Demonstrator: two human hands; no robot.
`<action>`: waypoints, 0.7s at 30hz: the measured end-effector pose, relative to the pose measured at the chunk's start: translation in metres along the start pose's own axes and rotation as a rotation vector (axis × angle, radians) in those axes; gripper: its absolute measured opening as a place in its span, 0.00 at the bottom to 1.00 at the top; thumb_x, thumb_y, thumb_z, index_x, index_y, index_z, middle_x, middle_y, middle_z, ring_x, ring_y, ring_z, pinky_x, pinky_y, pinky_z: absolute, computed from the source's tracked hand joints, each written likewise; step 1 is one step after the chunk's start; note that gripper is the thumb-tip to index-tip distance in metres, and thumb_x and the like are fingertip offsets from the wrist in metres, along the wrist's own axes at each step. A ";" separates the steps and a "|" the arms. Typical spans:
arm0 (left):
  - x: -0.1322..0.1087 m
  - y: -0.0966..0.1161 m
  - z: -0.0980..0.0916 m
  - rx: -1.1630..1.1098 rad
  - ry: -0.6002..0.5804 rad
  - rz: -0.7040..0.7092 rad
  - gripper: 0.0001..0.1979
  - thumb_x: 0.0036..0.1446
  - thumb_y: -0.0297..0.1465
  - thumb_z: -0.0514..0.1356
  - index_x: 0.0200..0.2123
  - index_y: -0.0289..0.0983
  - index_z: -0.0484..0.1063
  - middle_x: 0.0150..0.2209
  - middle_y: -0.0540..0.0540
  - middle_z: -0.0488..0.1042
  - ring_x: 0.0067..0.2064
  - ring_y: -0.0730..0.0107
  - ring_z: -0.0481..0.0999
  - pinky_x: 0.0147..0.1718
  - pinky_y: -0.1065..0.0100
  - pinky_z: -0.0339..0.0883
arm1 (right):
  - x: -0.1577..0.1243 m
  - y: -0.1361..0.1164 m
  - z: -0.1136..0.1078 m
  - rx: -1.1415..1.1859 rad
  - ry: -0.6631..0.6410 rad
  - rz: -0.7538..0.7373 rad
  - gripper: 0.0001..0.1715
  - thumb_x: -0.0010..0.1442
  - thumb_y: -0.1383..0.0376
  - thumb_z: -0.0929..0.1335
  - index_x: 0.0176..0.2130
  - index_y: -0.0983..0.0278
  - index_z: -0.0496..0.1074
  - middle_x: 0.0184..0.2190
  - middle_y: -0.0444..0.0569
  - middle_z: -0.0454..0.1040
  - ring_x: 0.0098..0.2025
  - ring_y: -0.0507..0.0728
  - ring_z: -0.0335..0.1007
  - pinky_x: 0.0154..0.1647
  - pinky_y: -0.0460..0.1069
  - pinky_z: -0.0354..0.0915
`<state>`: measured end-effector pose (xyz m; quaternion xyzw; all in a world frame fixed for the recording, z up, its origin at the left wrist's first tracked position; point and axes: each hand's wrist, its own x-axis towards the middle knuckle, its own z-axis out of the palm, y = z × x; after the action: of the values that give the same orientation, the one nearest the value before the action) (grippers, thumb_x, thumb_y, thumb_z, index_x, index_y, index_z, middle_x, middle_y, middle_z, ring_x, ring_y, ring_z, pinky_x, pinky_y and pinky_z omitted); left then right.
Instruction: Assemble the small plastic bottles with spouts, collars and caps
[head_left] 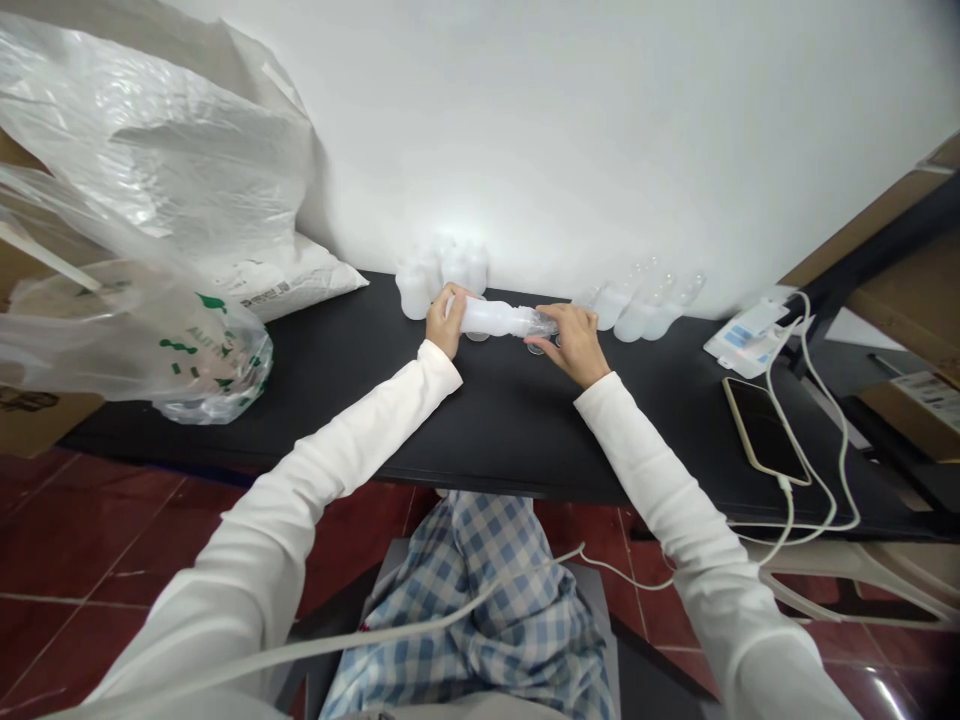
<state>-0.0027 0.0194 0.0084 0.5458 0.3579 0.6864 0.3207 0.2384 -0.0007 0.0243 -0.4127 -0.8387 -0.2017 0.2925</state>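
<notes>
I have both forearms angled inward over the black table (pixel 495 430); the left hand (pixel 447 318) wraps the white plastic bottle (pixel 491 316), held sideways, and the right hand (pixel 576 345) pinches its clear cap (pixel 540 324).

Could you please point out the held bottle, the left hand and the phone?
Held bottle (pixel 495 318), head view: white body.
Left hand (pixel 445 325), head view: back of hand.
Phone (pixel 766 428), head view: dark screen.
</notes>
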 end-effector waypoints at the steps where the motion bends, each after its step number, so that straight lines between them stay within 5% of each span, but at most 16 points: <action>1: 0.000 0.000 -0.001 0.008 -0.001 -0.011 0.28 0.55 0.61 0.58 0.30 0.39 0.72 0.31 0.45 0.73 0.37 0.63 0.76 0.34 0.66 0.70 | 0.000 -0.001 0.001 -0.005 0.015 -0.005 0.24 0.70 0.51 0.63 0.57 0.62 0.68 0.49 0.57 0.74 0.50 0.63 0.67 0.51 0.56 0.57; 4: 0.001 0.000 -0.003 0.007 -0.007 -0.054 0.30 0.53 0.62 0.58 0.29 0.39 0.71 0.29 0.46 0.71 0.35 0.64 0.74 0.31 0.67 0.68 | -0.003 0.001 0.004 -0.033 0.084 -0.018 0.15 0.70 0.61 0.62 0.53 0.59 0.70 0.48 0.55 0.72 0.48 0.62 0.66 0.50 0.56 0.58; 8: 0.001 0.002 -0.009 -0.014 0.002 -0.075 0.31 0.53 0.63 0.58 0.28 0.39 0.71 0.25 0.48 0.66 0.27 0.69 0.69 0.23 0.68 0.62 | -0.007 0.011 0.011 -0.061 0.225 0.031 0.14 0.65 0.71 0.61 0.46 0.57 0.71 0.42 0.51 0.71 0.45 0.60 0.65 0.47 0.56 0.59; 15: 0.002 0.001 -0.030 -0.035 -0.027 -0.130 0.30 0.54 0.62 0.57 0.32 0.39 0.70 0.17 0.54 0.58 0.15 0.78 0.55 0.12 0.72 0.44 | -0.008 0.014 0.016 -0.059 0.328 0.065 0.13 0.66 0.61 0.65 0.49 0.60 0.68 0.45 0.55 0.70 0.45 0.62 0.66 0.46 0.58 0.61; 18: 0.002 -0.001 -0.041 -0.043 0.017 -0.133 0.28 0.52 0.60 0.60 0.36 0.40 0.69 0.24 0.51 0.67 0.19 0.75 0.64 0.14 0.73 0.51 | -0.006 0.010 0.015 -0.051 0.292 0.101 0.21 0.66 0.53 0.67 0.52 0.62 0.67 0.47 0.58 0.71 0.49 0.65 0.67 0.48 0.59 0.62; 21: 0.001 -0.007 -0.050 -0.034 0.033 -0.142 0.28 0.45 0.53 0.67 0.42 0.43 0.67 0.38 0.47 0.73 0.35 0.67 0.77 0.26 0.71 0.68 | -0.005 0.007 0.013 -0.016 0.240 0.131 0.27 0.66 0.49 0.66 0.55 0.65 0.66 0.47 0.60 0.71 0.51 0.66 0.67 0.50 0.59 0.61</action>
<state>-0.0519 0.0169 -0.0038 0.5019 0.3895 0.6768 0.3719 0.2426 0.0081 0.0117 -0.4417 -0.7673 -0.2369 0.4000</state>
